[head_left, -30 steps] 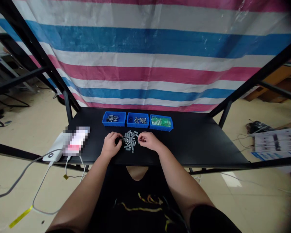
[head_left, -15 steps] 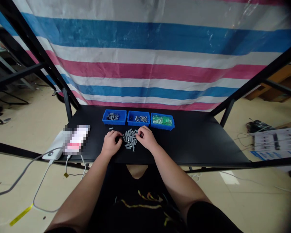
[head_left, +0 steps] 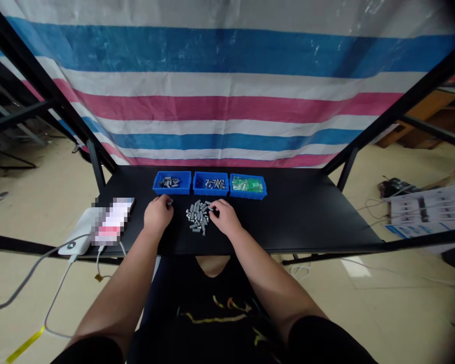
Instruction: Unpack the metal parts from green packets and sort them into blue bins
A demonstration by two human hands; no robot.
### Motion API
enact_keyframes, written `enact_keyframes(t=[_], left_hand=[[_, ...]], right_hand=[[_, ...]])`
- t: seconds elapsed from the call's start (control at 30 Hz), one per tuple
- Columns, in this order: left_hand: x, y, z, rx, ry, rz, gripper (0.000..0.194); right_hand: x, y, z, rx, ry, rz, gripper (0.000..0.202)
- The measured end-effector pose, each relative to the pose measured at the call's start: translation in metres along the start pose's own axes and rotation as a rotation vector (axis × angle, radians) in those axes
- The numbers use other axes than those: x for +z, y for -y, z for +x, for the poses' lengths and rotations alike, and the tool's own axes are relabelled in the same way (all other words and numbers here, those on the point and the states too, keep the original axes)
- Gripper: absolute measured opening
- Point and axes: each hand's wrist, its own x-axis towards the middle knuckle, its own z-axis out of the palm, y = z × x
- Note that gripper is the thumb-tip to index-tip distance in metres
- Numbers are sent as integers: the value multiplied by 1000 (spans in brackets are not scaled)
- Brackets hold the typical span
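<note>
Now our left hand (head_left: 158, 216) curls narrowly at a lone grey piece (head_left: 170, 202) by its fingertips; we cannot tell whether it grips, nor which way the piece's long axis runs. Our right hand (head_left: 225, 216) bends narrowly at the pile's upper right edge; whether it holds anything is unclear. Between our hands lies the pile (head_left: 197, 216), mixed grey and shiny bits, nearer the right hand; the lone piece sits apart, just our side of the left bin (head_left: 171, 191). Beside that stand the middle bin (head_left: 210, 192) and right bin (head_left: 247, 194). Leftward on the bench (head_left: 288, 217) is a phone (head_left: 114, 220).
</note>
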Motion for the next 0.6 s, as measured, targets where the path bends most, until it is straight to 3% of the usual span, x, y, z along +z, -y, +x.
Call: enact_keyframes(t=[0.1,0.3,0.47,0.6], left_hand=[[-20,-12,18,-46,90,45,11],[-46,-40,41,51,-211,-47,30],[-35,-38,23,-36,-210,-14,21],[-10,-18,-4,25,-193,-64,15]], right_hand=[[2,-2,0,-8,-23,-26,17],[0,3,-3,-8,-21,-40,17],[-7,8,-3,0,-55,21,16],[-14,11,7,-33,70,99,15]])
